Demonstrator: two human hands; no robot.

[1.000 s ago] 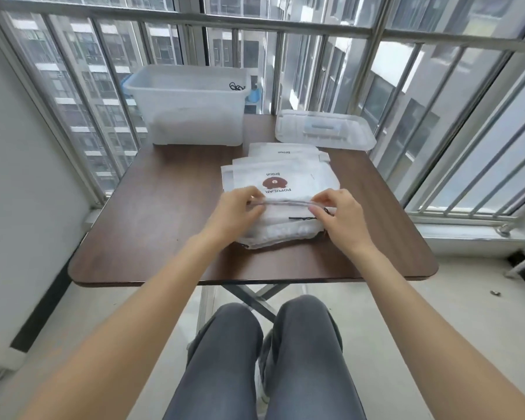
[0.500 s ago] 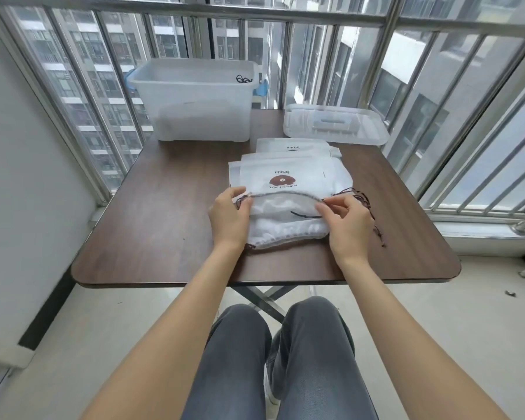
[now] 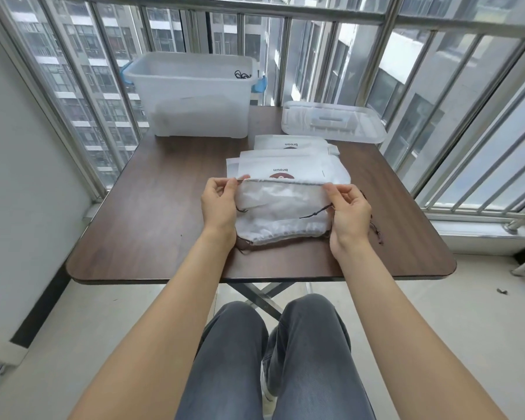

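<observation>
Left hand (image 3: 220, 204) and right hand (image 3: 347, 212): fingers curled, pinching the upper edge of the white drawstring bag (image 3: 281, 213) stretched between them, lying on the tabletop (image 3: 152, 213).

The left forearm (image 3: 164, 313) is stretched from the lower left of the frame towards its centre, and the right forearm (image 3: 388, 313) from the lower right, so that the two converge as they rise. The left grip (image 3: 220, 204) is held just left of centre, thumb and forefinger pinched on the upper left corner of a white drawstring bag (image 3: 282, 207). The right grip (image 3: 349, 213) is set about level with it, just right of centre, pinched on the upper right corner. The remaining fingers are loosely curled.
</observation>
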